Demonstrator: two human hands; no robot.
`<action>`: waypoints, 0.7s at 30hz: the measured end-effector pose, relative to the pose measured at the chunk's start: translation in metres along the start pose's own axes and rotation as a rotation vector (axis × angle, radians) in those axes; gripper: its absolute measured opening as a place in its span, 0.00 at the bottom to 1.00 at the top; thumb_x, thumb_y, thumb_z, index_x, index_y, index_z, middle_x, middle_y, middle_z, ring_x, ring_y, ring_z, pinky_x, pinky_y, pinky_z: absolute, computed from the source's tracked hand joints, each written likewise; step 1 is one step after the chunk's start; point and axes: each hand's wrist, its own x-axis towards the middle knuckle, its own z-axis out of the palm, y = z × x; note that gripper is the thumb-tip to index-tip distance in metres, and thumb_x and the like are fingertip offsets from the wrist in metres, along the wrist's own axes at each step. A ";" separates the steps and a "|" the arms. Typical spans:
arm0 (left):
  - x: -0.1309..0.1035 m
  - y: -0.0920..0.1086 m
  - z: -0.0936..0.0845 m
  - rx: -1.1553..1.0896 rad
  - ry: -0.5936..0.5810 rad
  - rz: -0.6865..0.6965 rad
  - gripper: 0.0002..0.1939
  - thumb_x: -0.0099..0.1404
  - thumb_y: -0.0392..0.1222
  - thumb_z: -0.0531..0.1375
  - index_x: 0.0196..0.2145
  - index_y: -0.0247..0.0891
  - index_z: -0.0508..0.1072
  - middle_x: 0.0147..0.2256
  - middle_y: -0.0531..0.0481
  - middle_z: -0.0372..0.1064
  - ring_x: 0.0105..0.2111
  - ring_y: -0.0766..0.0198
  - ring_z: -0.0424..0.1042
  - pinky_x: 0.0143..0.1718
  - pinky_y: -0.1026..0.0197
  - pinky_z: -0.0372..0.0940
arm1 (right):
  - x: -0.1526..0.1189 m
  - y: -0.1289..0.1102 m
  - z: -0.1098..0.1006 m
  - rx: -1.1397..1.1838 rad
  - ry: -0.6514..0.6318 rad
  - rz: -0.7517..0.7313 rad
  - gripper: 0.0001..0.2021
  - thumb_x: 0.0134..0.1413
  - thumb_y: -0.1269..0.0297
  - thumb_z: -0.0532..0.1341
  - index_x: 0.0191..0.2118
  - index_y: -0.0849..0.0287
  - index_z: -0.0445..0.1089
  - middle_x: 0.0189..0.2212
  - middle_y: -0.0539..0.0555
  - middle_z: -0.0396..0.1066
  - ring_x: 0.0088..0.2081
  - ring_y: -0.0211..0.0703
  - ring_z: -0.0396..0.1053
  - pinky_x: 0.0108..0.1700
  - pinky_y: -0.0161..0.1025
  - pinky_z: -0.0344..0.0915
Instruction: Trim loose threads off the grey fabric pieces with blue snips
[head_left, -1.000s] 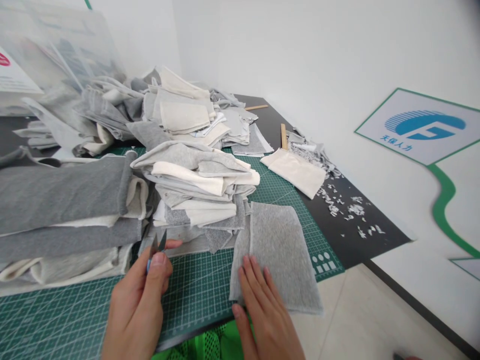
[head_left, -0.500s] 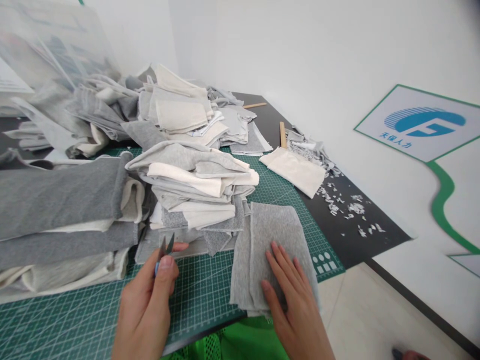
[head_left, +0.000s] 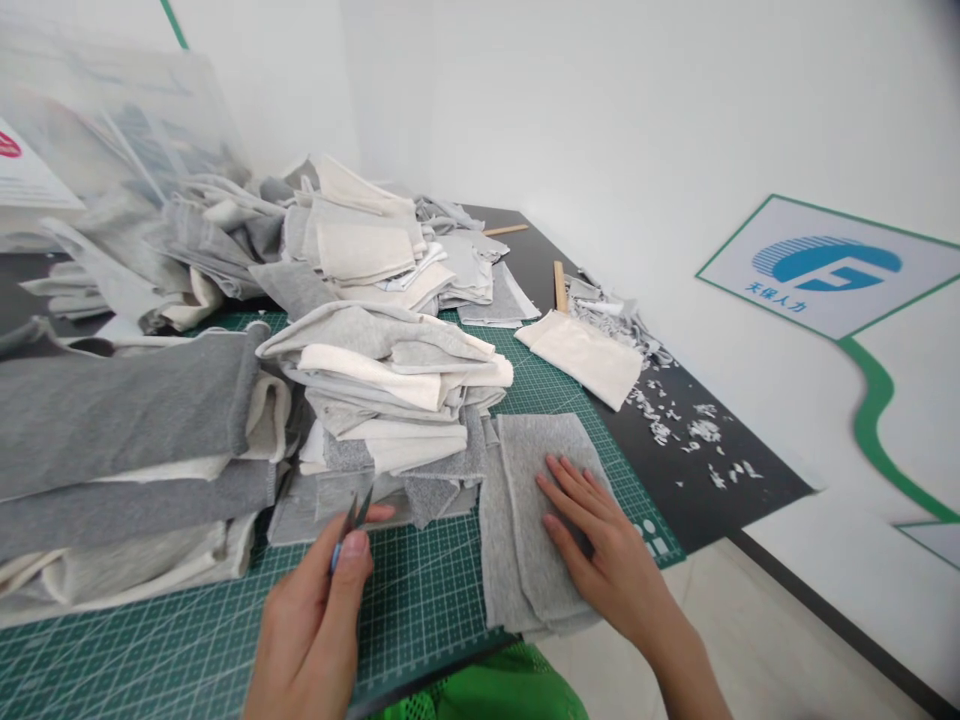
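Small thread snips (head_left: 351,530) with a blue body sit in my left hand (head_left: 319,600), blades apart and pointing up and away from me. The fingers are curled round them, with the index finger stretched out to the right. My right hand (head_left: 592,530) lies flat with its fingers spread on a folded grey knit cloth (head_left: 536,450). That cloth lies on the green cutting mat (head_left: 420,600) at the table's near right edge. Just beyond my left hand stands a stack of grey and cream folded fabric pieces (head_left: 397,350).
Thick grey folded fabrics (head_left: 120,400) fill the left side. A larger heap of cloth (head_left: 352,230) lies behind. A cream piece (head_left: 585,350), a wooden stick (head_left: 560,285) and fabric scraps (head_left: 705,430) lie at the right, beside the white wall (head_left: 637,130).
The view has tipped up slightly. My right hand and the grey cloth under it have turned a little on the mat. My left hand, still holding the snips, has shifted slightly right.
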 end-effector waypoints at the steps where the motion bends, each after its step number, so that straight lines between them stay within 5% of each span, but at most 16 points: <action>1: 0.000 0.001 0.000 0.009 -0.020 -0.009 0.26 0.67 0.64 0.53 0.51 0.43 0.76 0.25 0.55 0.65 0.27 0.61 0.66 0.30 0.62 0.61 | -0.005 0.000 -0.005 0.019 -0.044 -0.008 0.24 0.68 0.61 0.56 0.67 0.52 0.60 0.68 0.56 0.57 0.69 0.55 0.53 0.68 0.65 0.53; 4: 0.001 0.001 0.000 0.004 0.015 -0.014 0.27 0.66 0.64 0.54 0.48 0.41 0.78 0.26 0.53 0.67 0.27 0.60 0.68 0.30 0.62 0.63 | -0.030 0.004 -0.015 0.077 -0.127 0.025 0.29 0.63 0.55 0.62 0.67 0.46 0.59 0.68 0.55 0.59 0.69 0.61 0.52 0.64 0.68 0.58; 10: 0.008 -0.011 0.001 0.030 -0.067 -0.010 0.28 0.67 0.64 0.54 0.50 0.42 0.77 0.26 0.53 0.65 0.28 0.60 0.67 0.29 0.63 0.64 | -0.070 0.023 -0.002 -0.028 0.070 0.084 0.35 0.53 0.53 0.69 0.66 0.47 0.61 0.71 0.59 0.49 0.68 0.73 0.52 0.62 0.79 0.51; 16: 0.004 0.002 0.005 -0.021 -0.026 -0.006 0.26 0.66 0.63 0.55 0.48 0.41 0.78 0.26 0.53 0.68 0.27 0.60 0.68 0.28 0.63 0.64 | -0.075 0.039 0.002 -0.051 0.096 0.017 0.17 0.64 0.65 0.59 0.55 0.47 0.75 0.64 0.55 0.65 0.64 0.62 0.61 0.59 0.65 0.66; 21: -0.001 0.010 0.010 -0.044 0.009 -0.015 0.26 0.65 0.64 0.56 0.45 0.41 0.79 0.23 0.54 0.68 0.25 0.59 0.67 0.27 0.62 0.61 | -0.061 0.044 0.003 -0.030 0.172 0.028 0.17 0.66 0.68 0.55 0.55 0.48 0.75 0.63 0.55 0.66 0.65 0.60 0.61 0.60 0.64 0.65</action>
